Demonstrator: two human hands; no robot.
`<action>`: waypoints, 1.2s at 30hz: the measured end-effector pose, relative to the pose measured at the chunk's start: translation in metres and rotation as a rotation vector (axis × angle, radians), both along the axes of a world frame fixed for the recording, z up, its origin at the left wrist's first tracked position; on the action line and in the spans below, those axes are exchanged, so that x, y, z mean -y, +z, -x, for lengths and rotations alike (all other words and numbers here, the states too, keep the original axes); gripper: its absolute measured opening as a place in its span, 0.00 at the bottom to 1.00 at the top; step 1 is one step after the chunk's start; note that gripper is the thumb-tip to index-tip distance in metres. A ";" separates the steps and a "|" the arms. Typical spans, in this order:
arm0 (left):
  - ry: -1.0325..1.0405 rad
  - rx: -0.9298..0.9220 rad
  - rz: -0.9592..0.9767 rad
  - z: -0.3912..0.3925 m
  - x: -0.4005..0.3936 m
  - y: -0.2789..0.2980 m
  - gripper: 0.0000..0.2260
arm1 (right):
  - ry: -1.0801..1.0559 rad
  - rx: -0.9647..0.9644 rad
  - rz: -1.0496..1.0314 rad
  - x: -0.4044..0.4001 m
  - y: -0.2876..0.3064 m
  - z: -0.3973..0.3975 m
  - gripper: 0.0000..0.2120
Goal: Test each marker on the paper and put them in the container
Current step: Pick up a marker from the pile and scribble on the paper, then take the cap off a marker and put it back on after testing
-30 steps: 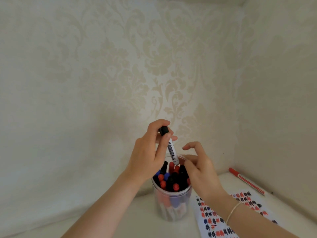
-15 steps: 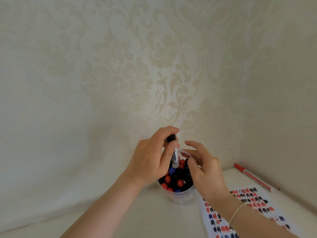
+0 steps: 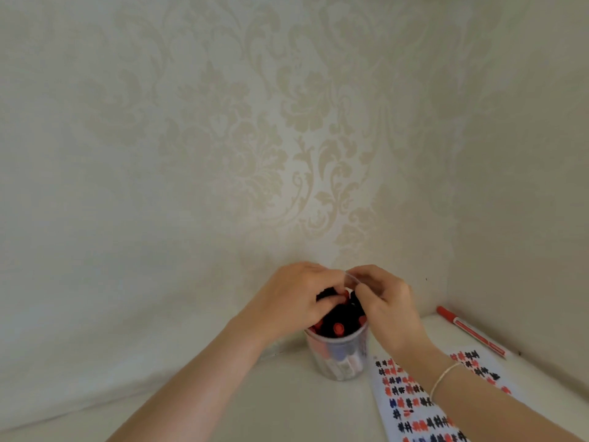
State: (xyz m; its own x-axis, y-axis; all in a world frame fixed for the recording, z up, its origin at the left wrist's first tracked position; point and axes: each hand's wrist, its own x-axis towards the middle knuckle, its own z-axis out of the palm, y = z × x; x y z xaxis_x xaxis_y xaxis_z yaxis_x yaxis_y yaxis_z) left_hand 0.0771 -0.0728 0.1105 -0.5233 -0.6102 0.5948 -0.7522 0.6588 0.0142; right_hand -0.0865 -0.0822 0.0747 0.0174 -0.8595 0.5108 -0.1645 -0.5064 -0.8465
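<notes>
- Under your two hands stands the clear container (image 3: 338, 358), packed with capped markers (image 3: 338, 328) whose red and black tops show at its mouth.
- Your left hand (image 3: 296, 298) lies over the near-left side of the mouth, fingers curled down among the caps; whether they pinch one marker or only press on the bunch, you cannot tell from this view.
- Your right hand (image 3: 382, 301) lies on the far-right side, fingertips curled at the rim and touching the caps; its hold is equally hidden.
- The step in hand looks like seating a tested marker into a crowded container.
- To the right of your right wrist lies the paper (image 3: 414, 406), covered with rows of red, black and blue test marks.
- Beyond that hand, well apart from the container, one red marker (image 3: 471, 334) lies against the wall, probably the last one untested.
- Next you would free your right hand, reach out past the paper for that marker, uncap it and draw a mark.
- Mind the container as you withdraw: it is full and could tip.
</notes>
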 end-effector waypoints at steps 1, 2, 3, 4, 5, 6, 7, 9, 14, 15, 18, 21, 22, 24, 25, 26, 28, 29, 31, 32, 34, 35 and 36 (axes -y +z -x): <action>0.008 -0.086 -0.044 0.000 0.003 -0.003 0.04 | 0.006 -0.017 -0.007 0.001 0.002 -0.001 0.16; 0.016 -0.199 -0.062 -0.002 0.005 -0.006 0.03 | 0.005 -0.023 -0.016 0.002 0.003 -0.002 0.15; 0.027 -0.309 -0.046 -0.004 0.007 -0.008 0.04 | -0.003 -0.031 -0.021 0.003 0.004 -0.003 0.15; 0.048 -0.386 -0.012 -0.005 0.008 -0.009 0.05 | -0.008 -0.042 -0.021 0.004 0.004 -0.004 0.15; 0.071 -0.420 0.000 -0.007 0.009 -0.009 0.06 | -0.009 -0.050 -0.019 0.005 0.004 -0.004 0.14; 0.089 -0.421 -0.024 -0.007 0.010 -0.008 0.06 | -0.004 -0.052 -0.024 0.005 0.004 -0.004 0.14; 0.107 -0.396 -0.080 -0.007 0.010 -0.006 0.05 | 0.004 -0.048 -0.030 0.005 0.004 -0.005 0.14; 0.190 -0.291 -0.209 -0.003 0.008 0.000 0.05 | 0.020 -0.041 -0.041 0.005 0.003 -0.006 0.14; 0.445 -0.004 -0.174 0.009 0.011 0.014 0.12 | -0.009 -0.031 -0.053 0.009 0.005 -0.010 0.13; 0.462 0.020 -0.171 0.013 0.011 0.016 0.12 | -0.019 -0.028 -0.064 0.011 0.005 -0.010 0.13; 0.443 0.036 -0.172 0.025 0.010 0.018 0.08 | -0.072 0.082 -0.150 0.017 0.007 -0.008 0.12; 0.409 -0.063 -0.325 0.037 0.010 0.018 0.14 | -0.115 0.151 -0.239 0.018 0.006 -0.012 0.13; 0.398 -0.072 -0.398 0.041 0.011 0.016 0.14 | -0.106 0.156 -0.252 0.015 0.005 -0.015 0.13; 0.384 -0.099 -0.494 0.046 0.014 0.013 0.13 | -0.080 0.190 -0.263 0.012 0.003 -0.021 0.14; 0.386 -0.125 -0.505 0.047 0.015 0.012 0.13 | -0.064 0.212 -0.275 0.011 0.002 -0.022 0.14; 0.387 -0.148 -0.505 0.048 0.015 0.010 0.13 | -0.035 0.252 -0.294 0.010 0.002 -0.022 0.13; 0.385 -0.170 -0.500 0.050 0.015 0.008 0.16 | 0.081 0.413 -0.379 0.011 0.004 -0.013 0.13; 0.387 -0.159 -0.496 0.050 0.014 0.008 0.19 | 0.140 0.514 -0.438 0.014 0.003 -0.006 0.14; 0.405 -0.111 -0.484 0.051 0.012 0.008 0.23 | 0.086 0.604 -0.465 0.026 -0.006 0.016 0.16; 0.414 -0.091 -0.479 0.052 0.011 0.007 0.24 | -0.033 0.494 -0.426 0.034 -0.013 0.029 0.13; 0.428 -0.076 -0.469 0.053 0.010 0.008 0.25 | -0.288 -0.033 -0.318 0.049 -0.029 0.060 0.08; 0.434 -0.078 -0.459 0.053 0.010 0.008 0.25 | -0.365 -0.341 -0.280 0.056 -0.038 0.077 0.11; 0.441 -0.080 -0.447 0.053 0.010 0.007 0.25 | -0.420 -0.610 -0.253 0.062 -0.046 0.092 0.14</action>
State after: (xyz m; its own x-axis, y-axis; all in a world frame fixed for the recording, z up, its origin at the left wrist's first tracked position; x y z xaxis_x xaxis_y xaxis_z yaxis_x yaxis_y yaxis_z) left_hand 0.0240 -0.0832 0.1180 -0.1308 -0.9569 0.2594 -0.9368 0.2049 0.2836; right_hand -0.1784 -0.1443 0.0285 -0.1206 -0.9452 0.3033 -0.7730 -0.1023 -0.6261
